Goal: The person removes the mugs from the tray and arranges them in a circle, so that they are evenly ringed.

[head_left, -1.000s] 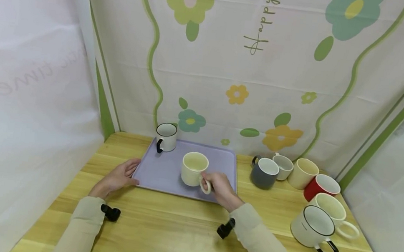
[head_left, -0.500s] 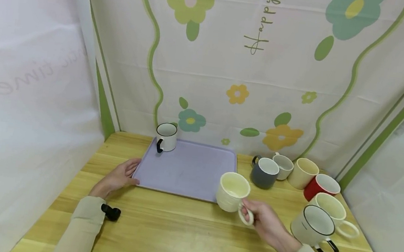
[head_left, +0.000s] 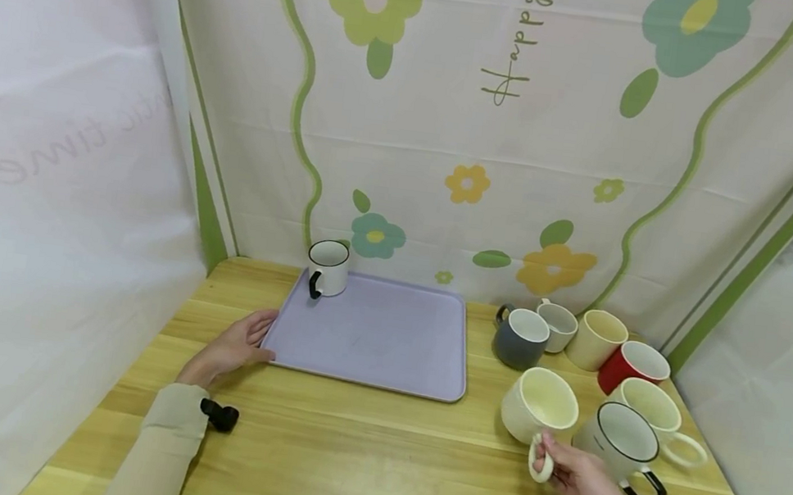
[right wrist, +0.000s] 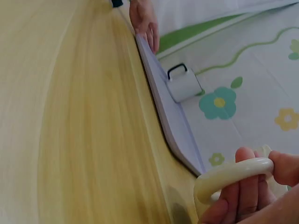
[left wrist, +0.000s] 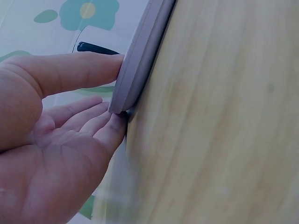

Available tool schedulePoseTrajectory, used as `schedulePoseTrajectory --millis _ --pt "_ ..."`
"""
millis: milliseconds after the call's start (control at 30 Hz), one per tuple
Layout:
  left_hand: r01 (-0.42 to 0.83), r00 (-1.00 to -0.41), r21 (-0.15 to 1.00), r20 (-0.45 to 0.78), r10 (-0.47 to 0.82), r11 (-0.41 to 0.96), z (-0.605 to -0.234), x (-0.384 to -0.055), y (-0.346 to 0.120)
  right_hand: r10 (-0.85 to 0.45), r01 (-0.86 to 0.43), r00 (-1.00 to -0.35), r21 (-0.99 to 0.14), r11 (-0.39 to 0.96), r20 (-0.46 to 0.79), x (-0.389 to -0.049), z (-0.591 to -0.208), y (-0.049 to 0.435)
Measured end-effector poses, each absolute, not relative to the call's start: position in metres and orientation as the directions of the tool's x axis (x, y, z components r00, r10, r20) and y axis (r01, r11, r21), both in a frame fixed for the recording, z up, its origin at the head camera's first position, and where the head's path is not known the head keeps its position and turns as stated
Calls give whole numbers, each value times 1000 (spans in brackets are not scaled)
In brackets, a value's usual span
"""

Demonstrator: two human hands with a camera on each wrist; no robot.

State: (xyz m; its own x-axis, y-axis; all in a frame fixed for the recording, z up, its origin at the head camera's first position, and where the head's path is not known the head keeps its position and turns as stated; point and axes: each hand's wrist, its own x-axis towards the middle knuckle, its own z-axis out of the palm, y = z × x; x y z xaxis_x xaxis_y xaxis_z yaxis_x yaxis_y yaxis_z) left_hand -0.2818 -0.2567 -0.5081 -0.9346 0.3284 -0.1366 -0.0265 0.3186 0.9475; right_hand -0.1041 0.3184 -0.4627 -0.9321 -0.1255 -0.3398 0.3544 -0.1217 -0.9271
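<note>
In the head view my right hand (head_left: 586, 485) pinches the looped handle of a cream cup (head_left: 532, 417), which is held upright at the right side of the table. The handle (right wrist: 233, 175) shows close up in the right wrist view, with thumb and fingers around it. My left hand (head_left: 231, 351) holds the near left corner of a lilac tray (head_left: 370, 343), thumb at the front rim and fingers along the left side. In the left wrist view, the tray edge (left wrist: 135, 70) sits between thumb and fingers. A white mug (head_left: 328, 272) with black rim and handle stands at the tray's far left corner.
At right stand a dark grey mug (head_left: 521, 341), a small white cup (head_left: 556, 325), a beige cup (head_left: 596, 342), a red mug (head_left: 630, 369), a second cream cup (head_left: 655, 407) and a white black-rimmed mug (head_left: 613, 447). A floral cloth (head_left: 412, 117) hangs behind the wooden table (head_left: 356, 457).
My right hand has carried the cream cup from over the tray, rightward and nearer, to beside the other mugs. The left hand, tray and white mug on it have stayed put.
</note>
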Motion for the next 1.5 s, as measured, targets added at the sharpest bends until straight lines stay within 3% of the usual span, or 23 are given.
schedulePoseTrajectory --millis 233,1200,1400,1500 --pt "-24 -933 947 -137 334 321 -508 -282 -255 101 417 -900 -904 -91 -425 -99 -477 324" --pt "-17 -934 944 -132 331 330 -510 -281 -254 184 408 -880 -895 -183 -439 -96 -486 322" --pt "-28 -937 945 -138 321 326 -510 -282 -255 211 427 -876 -901 -78 -434 -97 -485 320" --pt "-27 -937 944 -139 320 328 -510 -282 -256 219 416 -892 -908 54 -395 -96 -485 322"
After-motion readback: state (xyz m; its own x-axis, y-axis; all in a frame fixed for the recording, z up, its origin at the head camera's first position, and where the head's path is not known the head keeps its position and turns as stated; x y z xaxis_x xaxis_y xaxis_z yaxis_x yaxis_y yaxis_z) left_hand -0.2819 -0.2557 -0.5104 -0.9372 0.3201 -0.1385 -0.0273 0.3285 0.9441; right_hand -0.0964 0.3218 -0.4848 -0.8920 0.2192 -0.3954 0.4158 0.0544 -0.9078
